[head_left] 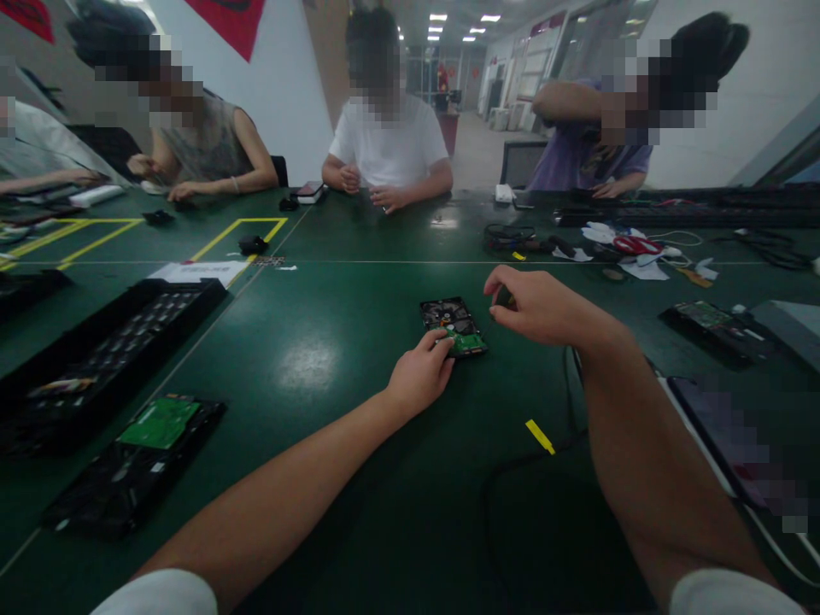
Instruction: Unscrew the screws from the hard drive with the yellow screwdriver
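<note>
A hard drive [471, 326] lies on the green table, its black underside up and a green circuit board [467, 342] at its near end. My left hand [423, 374] is closed on the near left edge of the drive, fingertips over the board. Just right of the drive, my right hand [544, 306] is raised above the table with curled fingers. Between thumb and fingers it grips a small dark object [505, 296], mostly hidden by the hand; its kind is not clear.
Another drive with a green board [160, 424] lies at left beside a long black tray [128, 337]. A phone [723, 436], a drive [717, 329] and a black cable with a yellow tag [540, 436] are at right. Cables and scraps [634, 243] lie farther back. Several people sit opposite.
</note>
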A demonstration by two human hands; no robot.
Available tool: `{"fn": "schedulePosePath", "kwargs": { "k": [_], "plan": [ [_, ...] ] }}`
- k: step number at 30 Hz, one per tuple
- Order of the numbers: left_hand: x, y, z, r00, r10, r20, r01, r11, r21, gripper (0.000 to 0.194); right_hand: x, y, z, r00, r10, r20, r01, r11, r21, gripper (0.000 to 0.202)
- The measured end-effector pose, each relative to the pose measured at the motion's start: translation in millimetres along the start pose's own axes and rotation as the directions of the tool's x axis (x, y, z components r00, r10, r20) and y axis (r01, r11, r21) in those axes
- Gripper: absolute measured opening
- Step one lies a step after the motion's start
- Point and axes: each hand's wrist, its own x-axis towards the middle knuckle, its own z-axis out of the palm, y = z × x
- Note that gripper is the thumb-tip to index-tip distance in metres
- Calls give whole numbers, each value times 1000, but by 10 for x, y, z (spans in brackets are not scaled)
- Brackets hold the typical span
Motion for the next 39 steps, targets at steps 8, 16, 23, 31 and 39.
{"fn": "schedulePosePath", "kwargs": {
  "k": [8,16,23,31,39],
  "plan": [
    [-2,7,-15,1000,-1,-3,1,1000,-10,37,1,37,7,1000,28,-1,-28,1000,-9,25],
    [-4,2,-16,1000,5,-11,-5,1000,-21,37,12,37,5,1000,11,10,-11,1000,18,22],
    [1,23,-31,1000,-9,0,9,1000,-12,37,17,35,-6,1000,11,19,-12,999,33,21],
    [0,17,-23,1000,-3,-6,3,1000,-19,37,76,77,40,996,-65,-65,67,997,33,8],
    [-4,14,-31,1000,2,-13,-2,1000,-30,36,69,88,28,998,-14,-57,15,1000,17,7]
  ]
}}
